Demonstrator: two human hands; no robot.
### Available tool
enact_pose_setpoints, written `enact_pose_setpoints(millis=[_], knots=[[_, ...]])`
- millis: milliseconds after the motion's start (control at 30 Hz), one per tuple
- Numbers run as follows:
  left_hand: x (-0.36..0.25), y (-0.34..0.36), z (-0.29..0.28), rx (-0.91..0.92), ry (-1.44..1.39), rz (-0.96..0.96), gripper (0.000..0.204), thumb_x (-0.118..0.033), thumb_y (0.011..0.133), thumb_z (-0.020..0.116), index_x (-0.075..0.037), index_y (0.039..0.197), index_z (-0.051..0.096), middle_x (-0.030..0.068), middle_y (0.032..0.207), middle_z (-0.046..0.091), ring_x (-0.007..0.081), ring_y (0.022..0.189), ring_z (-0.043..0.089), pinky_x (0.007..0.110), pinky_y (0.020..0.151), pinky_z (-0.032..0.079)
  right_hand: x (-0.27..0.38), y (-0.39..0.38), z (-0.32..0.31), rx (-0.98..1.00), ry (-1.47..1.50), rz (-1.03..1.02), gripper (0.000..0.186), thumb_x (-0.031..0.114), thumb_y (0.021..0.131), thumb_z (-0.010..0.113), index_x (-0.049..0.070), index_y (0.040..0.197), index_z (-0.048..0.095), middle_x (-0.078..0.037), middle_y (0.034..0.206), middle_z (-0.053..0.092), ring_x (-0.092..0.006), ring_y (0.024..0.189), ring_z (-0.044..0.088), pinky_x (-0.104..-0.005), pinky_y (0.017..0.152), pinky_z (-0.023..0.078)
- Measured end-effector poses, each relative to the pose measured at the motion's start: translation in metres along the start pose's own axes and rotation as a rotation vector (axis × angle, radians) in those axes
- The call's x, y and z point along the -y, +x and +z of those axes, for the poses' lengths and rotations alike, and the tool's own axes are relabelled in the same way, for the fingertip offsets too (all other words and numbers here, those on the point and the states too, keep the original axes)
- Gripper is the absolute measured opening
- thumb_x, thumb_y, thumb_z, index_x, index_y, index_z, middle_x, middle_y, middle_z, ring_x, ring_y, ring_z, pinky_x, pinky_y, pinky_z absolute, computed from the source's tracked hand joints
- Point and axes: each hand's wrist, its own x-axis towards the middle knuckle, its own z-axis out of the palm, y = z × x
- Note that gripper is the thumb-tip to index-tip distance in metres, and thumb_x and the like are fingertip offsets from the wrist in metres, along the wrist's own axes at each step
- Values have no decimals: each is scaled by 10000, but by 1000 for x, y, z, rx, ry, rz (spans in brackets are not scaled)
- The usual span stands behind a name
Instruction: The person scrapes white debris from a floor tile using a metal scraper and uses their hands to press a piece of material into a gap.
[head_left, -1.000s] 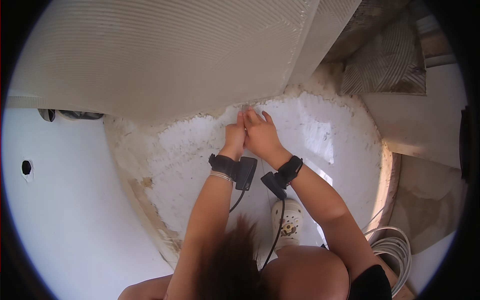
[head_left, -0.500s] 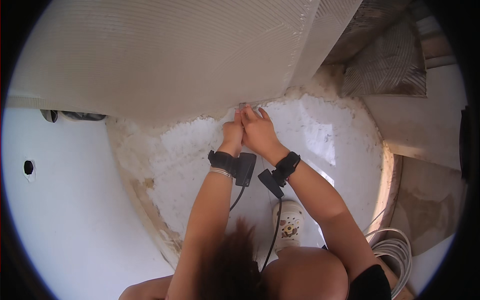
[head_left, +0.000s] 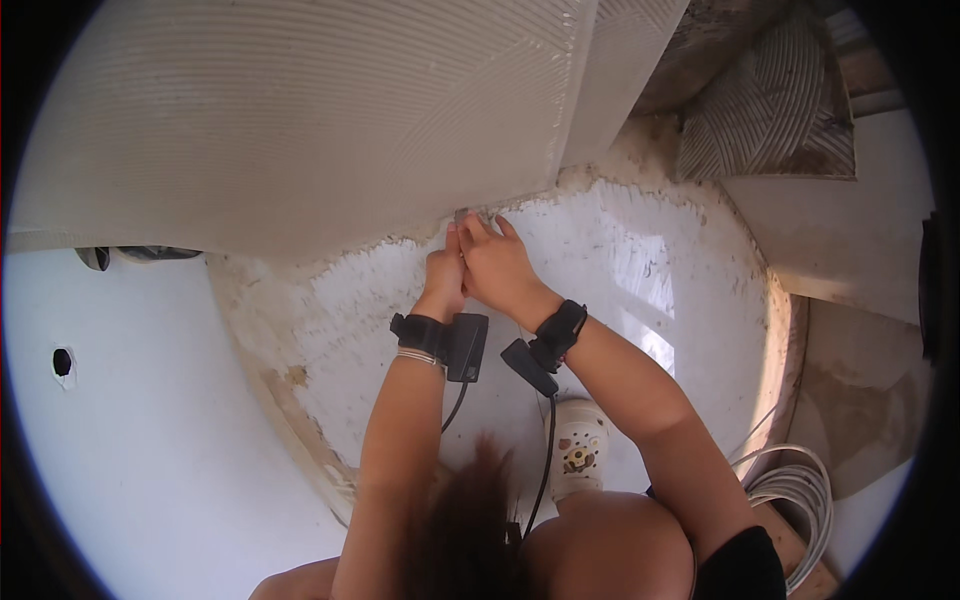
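My left hand (head_left: pixel 445 272) and my right hand (head_left: pixel 497 262) are pressed together at the foot of a wall (head_left: pixel 300 130) covered in combed, ridged beige adhesive. Both hands are closed. A small greyish flat tip (head_left: pixel 461 215) shows just past their fingertips, against the wall's lower edge; its handle, if any, is hidden by my fingers, so I cannot make out its kind. Below the hands lies a pale, smooth floor (head_left: pixel 370 320) with rough adhesive residue along its border. Each wrist wears a black strap with a small black box and cable.
A white wall (head_left: pixel 150 430) with a round hole (head_left: pixel 63 362) stands at the left. My cream clog (head_left: pixel 577 445) is on the floor below my right hand. A coil of pale cable (head_left: pixel 805 490) lies at the lower right, near a ledge (head_left: pixel 785 360). Another ridged adhesive patch (head_left: pixel 770 110) is at the upper right.
Both hands have shifted slightly left along the wall's lower edge, still together, with the small grey tip at the fingertips. The view has also shifted a little.
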Motion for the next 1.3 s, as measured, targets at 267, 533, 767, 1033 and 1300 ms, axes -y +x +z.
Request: enact_pose_setpoints(millis=[267, 533, 767, 1033, 1300], knots=[[46, -36, -19, 37, 48, -8, 508, -493, 837, 392, -12, 851, 554, 43, 705, 532, 104, 571, 489, 239, 398, 345, 21, -50, 18, 60, -19, -60, 488, 158, 605, 586, -98, 1014, 518, -211, 1069, 482, -301, 1088, 432, -472, 933, 273], [23, -12, -13, 61, -32, 63, 571, -478, 849, 384, 68, 961, 510, 131, 893, 566, 154, 794, 567, 251, 637, 463, 11, -16, 14, 11, 8, -27, 480, 154, 612, 579, -92, 1019, 517, -197, 1087, 470, -290, 1114, 405, -468, 936, 269], [51, -38, -36, -70, 60, 33, 569, -464, 857, 361, 41, 683, 556, 42, 524, 498, 89, 392, 410, 231, 323, 279, 33, -44, 25, 55, 69, -120, 539, 164, 607, 582, -129, 1048, 479, -231, 1094, 451, -337, 1104, 386, -450, 938, 280], [50, -38, -65, -118, 157, 51, 549, -441, 851, 399, 29, 604, 540, 41, 504, 481, 89, 399, 393, 239, 341, 285, 60, -40, 33, 77, 0, -119, 465, 122, 668, 515, -141, 1049, 470, -240, 1077, 454, -355, 1099, 384, -460, 931, 291], [29, -16, -85, -56, 154, 144, 517, -425, 829, 468, 28, 593, 545, 28, 527, 489, 78, 456, 426, 230, 381, 322, 74, -16, 56, -16, -59, -29, 446, 98, 673, 511, -139, 1049, 473, -264, 1070, 451, -378, 1067, 414, -461, 916, 308]])
